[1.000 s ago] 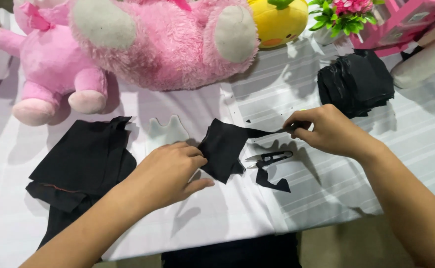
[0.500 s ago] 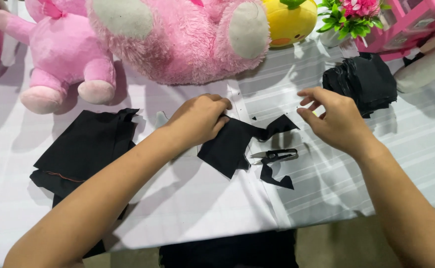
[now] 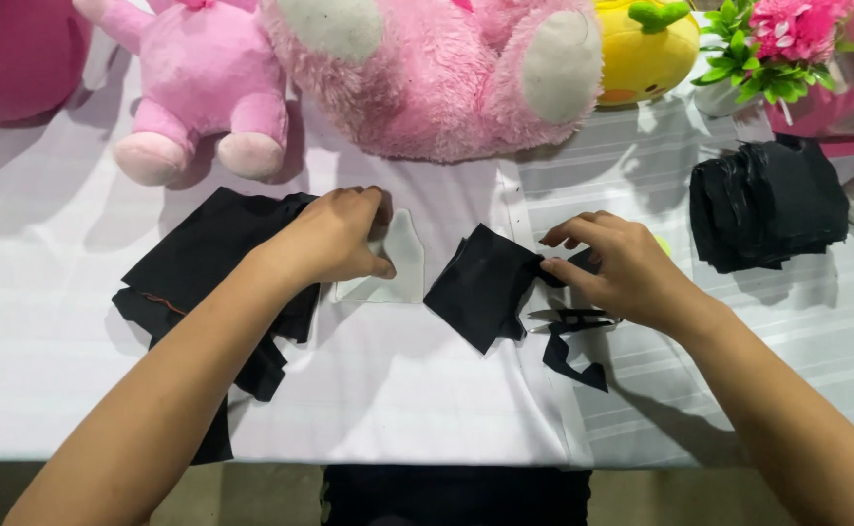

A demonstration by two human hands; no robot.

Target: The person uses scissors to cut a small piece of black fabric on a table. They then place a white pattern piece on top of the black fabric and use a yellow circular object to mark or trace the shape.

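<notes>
Carefully, I'm pinching the pale translucent plastic template [image 3: 393, 258] with my left hand [image 3: 334, 234] while my right hand [image 3: 622, 268] is pinching the black fabric square [image 3: 483, 284] flat, keeping edges aligned

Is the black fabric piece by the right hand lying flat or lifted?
Flat: black fabric piece lies on the white tablecloth; right hand pinches its edge.

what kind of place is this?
Probably a home craft or sewing table. A white cloth covers it, black fabric pieces and a stack lie on it, and pink plush toys sit along the back. The left hand touches a clear template.
</notes>
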